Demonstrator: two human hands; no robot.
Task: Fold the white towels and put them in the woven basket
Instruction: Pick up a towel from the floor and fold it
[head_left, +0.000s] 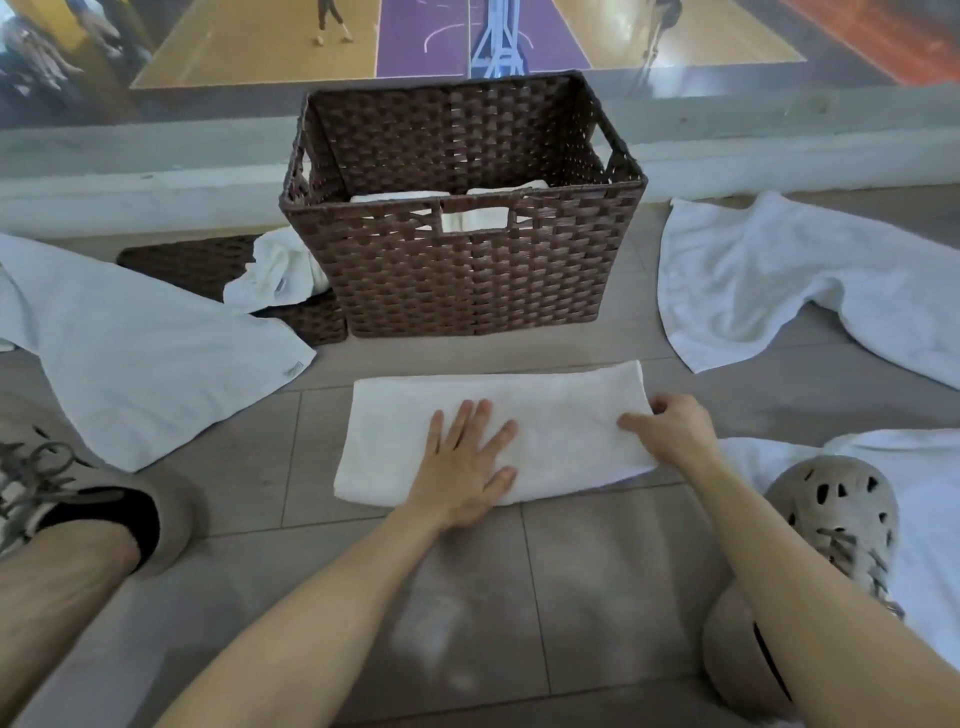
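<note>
Directly in front of the woven basket, on the floor tiles, lies the half-folded towel, a long white band running parallel to the basket's near wall. The left hand presses flat on its middle with fingers spread and straight, while the right hand pinches the band's right end, fingers curled round the edge. Judging from this, the next step is to bring that end across to the left. The main risk is that the layers slide apart: if the flat hand lifts too soon, or the pinch catches only the top layer, the fold will open or come out crooked. The band's near edge already bows a little, so the corners may not meet. Folded towels show inside the basket, through the handle slot and just below the rim, so space there looks adequate. Unfolded towels lie to the basket's left and right, and a crumpled one sits against its left wall on a dark woven panel. Another white towel, in front of the basket and to its right, runs under the person's perforated shoe; standing weight there could drag or soil it, and it will have to be freed before folding.
</note>
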